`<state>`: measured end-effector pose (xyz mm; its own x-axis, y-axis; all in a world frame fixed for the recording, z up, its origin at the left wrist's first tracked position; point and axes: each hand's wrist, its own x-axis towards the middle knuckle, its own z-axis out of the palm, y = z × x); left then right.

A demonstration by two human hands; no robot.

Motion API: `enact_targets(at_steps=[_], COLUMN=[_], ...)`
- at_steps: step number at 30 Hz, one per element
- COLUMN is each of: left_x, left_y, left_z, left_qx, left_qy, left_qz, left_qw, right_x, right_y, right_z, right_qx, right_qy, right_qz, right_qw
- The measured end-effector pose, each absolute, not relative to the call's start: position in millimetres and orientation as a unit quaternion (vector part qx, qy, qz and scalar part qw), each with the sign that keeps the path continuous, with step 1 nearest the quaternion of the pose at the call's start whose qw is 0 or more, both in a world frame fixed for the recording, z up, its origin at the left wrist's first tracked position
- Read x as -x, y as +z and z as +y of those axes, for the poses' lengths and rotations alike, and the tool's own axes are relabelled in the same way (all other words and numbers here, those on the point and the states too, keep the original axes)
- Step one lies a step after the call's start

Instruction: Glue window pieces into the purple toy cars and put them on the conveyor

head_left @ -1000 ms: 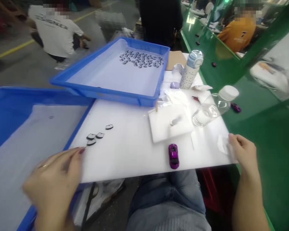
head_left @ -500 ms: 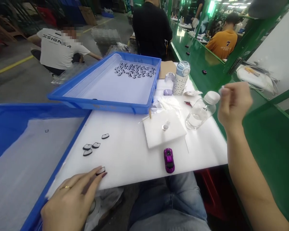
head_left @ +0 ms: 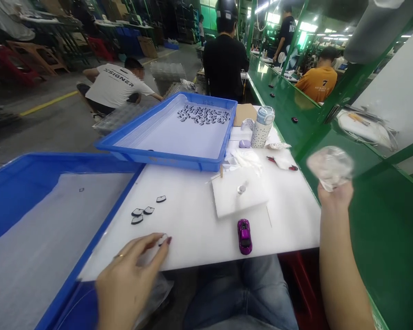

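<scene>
Thumb and fingertips of my left hand pinch a small clear piece with a dark edge just above the front of the white table. Several similar black-edged clear pieces lie loose beyond it. Raised at the right, over the green belt, my right hand grips a clear plastic bottle, tilted and smeared by motion; its cap is hidden. A purple toy car rests near the table edge between my hands. Behind it a white foam pad carries a small round clear item.
A blue tray with many small dark-edged parts stands at the back. Another blue bin is at the left. A dotted drinking bottle stands at the table's back right. The green belt carries small cars. Co-workers are beyond.
The bottle, standing on the table before, is now lifted in my right hand over the belt. My left hand with its piece appears farther right, and the whole view has shifted.
</scene>
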<state>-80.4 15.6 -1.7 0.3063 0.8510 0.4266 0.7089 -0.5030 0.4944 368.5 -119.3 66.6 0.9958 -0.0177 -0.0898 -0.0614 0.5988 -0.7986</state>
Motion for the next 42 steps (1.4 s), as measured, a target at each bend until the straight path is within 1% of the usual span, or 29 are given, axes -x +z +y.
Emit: enact_targets(at_steps=[3, 5, 7, 10, 12, 14, 16, 18, 21, 22, 24, 25, 26, 27, 28, 31, 32, 33, 34, 35, 36, 37, 39, 40, 42], left_x=[46.7, 21.5, -1.5, -26.6, -35.9, -40.0, -40.5, -39.6, -38.4, -38.3, -38.3, -38.2, -38.0, -37.6, -37.0, -35.3, -35.0, -34.9, -34.9, -34.9, -35.0, -35.1, -34.9, -34.7, -34.4], left_y=[-1.6, -0.3, 2.7, 10.4, 15.3, 17.1, 14.4, 8.7, 0.9, -0.7, -2.1, -2.4, -2.5, -2.6, -2.8, -4.0, -4.3, -4.6, -4.6, -4.5, -4.2, -3.8, -2.7, -2.2, -1.2], left_z=[-1.3, -15.1, -30.0, -50.0, -58.6, -61.4, -58.9, -53.2, -45.1, -43.6, -42.4, -42.6, -43.1, -43.6, -44.2, -44.9, -44.8, -44.5, -44.2, -43.9, -43.6, -43.5, -43.9, -44.4, -45.7], left_qx=[-0.778, -0.747, -0.68, -0.511, -0.39, -0.31, -0.278, -0.275, -0.278, -0.279, -0.276, -0.276, -0.276, -0.276, -0.276, -0.276, -0.276, -0.275, -0.274, -0.273, -0.271, -0.269, -0.263, -0.26, -0.254], left_qy=[0.382, 0.374, 0.378, 0.38, 0.368, 0.35, 0.336, 0.323, 0.315, 0.315, 0.314, 0.312, 0.309, 0.307, 0.306, 0.307, 0.307, 0.306, 0.305, 0.304, 0.303, 0.301, 0.299, 0.299, 0.3], left_qz=[0.418, 0.367, 0.327, 0.314, 0.3, 0.28, 0.267, 0.251, 0.221, 0.217, 0.22, 0.222, 0.221, 0.218, 0.215, 0.199, 0.195, 0.192, 0.19, 0.188, 0.188, 0.188, 0.191, 0.194, 0.201], left_qw=[0.272, 0.41, 0.537, 0.704, 0.789, 0.838, 0.86, 0.87, 0.88, 0.881, 0.881, 0.882, 0.883, 0.884, 0.885, 0.889, 0.89, 0.891, 0.892, 0.893, 0.894, 0.896, 0.897, 0.898, 0.897], right_x=[-373.8, -370.9, -366.6, -363.5, -364.1, -365.5, -365.7, -363.4, -356.2, -353.8, -349.9, -348.4, -346.9, -344.7, -341.1, -315.2, -299.9, -281.7, -261.5, -240.4, -219.8, -201.0, -172.2, -162.9, -153.4], right_y=[51.0, 42.2, 36.5, 31.6, 29.4, 28.9, 32.3, 41.1, 61.8, 69.1, 82.4, 88.4, 94.0, 99.6, 105.0, 117.3, 118.0, 116.0, 111.3, 104.0, 94.8, 84.7, 65.2, 57.4, 47.2], right_z=[-118.7, -119.5, -120.9, -122.1, -121.3, -119.3, -116.6, -114.1, -110.2, -107.9, -100.5, -95.6, -90.4, -85.5, -81.8, -83.7, -89.0, -96.0, -103.7, -111.0, -117.0, -121.3, -123.9, -123.0, -120.1], right_qx=[0.449, 0.447, 0.448, 0.458, 0.47, 0.485, 0.5, 0.513, 0.537, 0.566, 0.641, 0.662, 0.666, 0.65, 0.615, 0.464, 0.427, 0.409, 0.413, 0.44, 0.48, 0.521, 0.559, 0.566, 0.574], right_qy=[0.125, 0.152, 0.162, 0.164, 0.146, 0.108, 0.047, -0.046, -0.168, -0.187, -0.196, -0.187, -0.172, -0.157, -0.14, -0.08, -0.051, -0.018, -0.001, 0.044, 0.036, 0.026, 0.008, -0.009, -0.053], right_qz=[0.076, 0.094, 0.097, 0.079, 0.059, 0.039, 0.015, -0.017, -0.097, -0.158, -0.333, -0.415, -0.475, -0.506, -0.505, -0.408, -0.374, -0.351, -0.349, -0.369, -0.409, -0.475, -0.59, -0.628, -0.659], right_qw=[0.882, 0.876, 0.874, 0.87, 0.869, 0.867, 0.865, 0.857, 0.821, 0.788, 0.664, 0.595, 0.549, 0.545, 0.589, 0.782, 0.822, 0.842, 0.841, 0.817, 0.775, 0.709, 0.582, 0.534, 0.484])
